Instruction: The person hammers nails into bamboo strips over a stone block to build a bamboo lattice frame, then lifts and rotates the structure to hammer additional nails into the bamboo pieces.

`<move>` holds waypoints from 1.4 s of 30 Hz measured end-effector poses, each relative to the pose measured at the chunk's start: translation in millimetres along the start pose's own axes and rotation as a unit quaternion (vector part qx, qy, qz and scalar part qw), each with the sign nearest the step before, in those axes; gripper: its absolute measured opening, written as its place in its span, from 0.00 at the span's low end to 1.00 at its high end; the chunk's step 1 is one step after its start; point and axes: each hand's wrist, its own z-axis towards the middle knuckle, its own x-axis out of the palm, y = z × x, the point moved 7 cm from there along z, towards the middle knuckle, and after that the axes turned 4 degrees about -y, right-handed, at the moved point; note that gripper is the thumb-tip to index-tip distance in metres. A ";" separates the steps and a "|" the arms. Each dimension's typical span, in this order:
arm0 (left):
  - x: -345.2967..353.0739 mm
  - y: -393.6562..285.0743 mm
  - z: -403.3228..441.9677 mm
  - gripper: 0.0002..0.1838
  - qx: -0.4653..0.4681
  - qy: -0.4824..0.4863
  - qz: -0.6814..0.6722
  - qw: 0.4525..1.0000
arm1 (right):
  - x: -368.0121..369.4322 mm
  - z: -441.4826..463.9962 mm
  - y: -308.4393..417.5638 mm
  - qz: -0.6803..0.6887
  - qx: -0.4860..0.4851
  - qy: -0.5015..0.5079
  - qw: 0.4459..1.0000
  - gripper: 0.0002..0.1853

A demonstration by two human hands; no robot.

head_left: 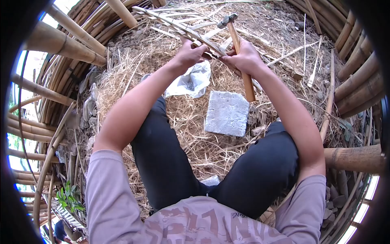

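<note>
My left hand [190,53] is closed around the near edge of a frame of split bamboo strips [175,27], which slants up and away to the left. Between the palm and fingers of my right hand [248,59] is a hammer [248,90], its metal head up and its wooden handle pointing down. The fingertips of that hand also meet the frame's near right end. Below my hands lies an open white plastic bag [199,83] with small dark bits in it, too small to name. A pale square block [226,114] rests beside the bag, under the handle's lower end.
Straw and bamboo shavings [183,118] cover the ground. Thick bamboo poles [61,45] lean in from the left, and more poles [361,81] line the right. Loose bamboo slivers [312,77] lie at the right. A green plant [70,197] grows at lower left.
</note>
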 end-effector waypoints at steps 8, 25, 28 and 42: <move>1.4 5.6 -5.9 0.17 -0.030 -0.019 -0.047 0.998 | 3.8 7.3 -11.6 0.047 -0.003 0.004 0.999 0.31; 3.1 24.6 -8.0 0.13 -0.028 -0.010 -0.071 0.997 | 17.0 0.2 -24.3 0.069 0.023 0.059 0.996 0.35; 3.5 24.3 -12.1 0.13 -0.025 -0.001 -0.060 0.998 | 10.2 -7.0 -17.1 0.104 0.027 0.066 0.992 0.34; 13.7 26.9 -26.5 0.25 -0.143 0.025 -0.253 0.956 | 4.7 -4.4 -23.4 -0.001 0.018 0.043 0.999 0.30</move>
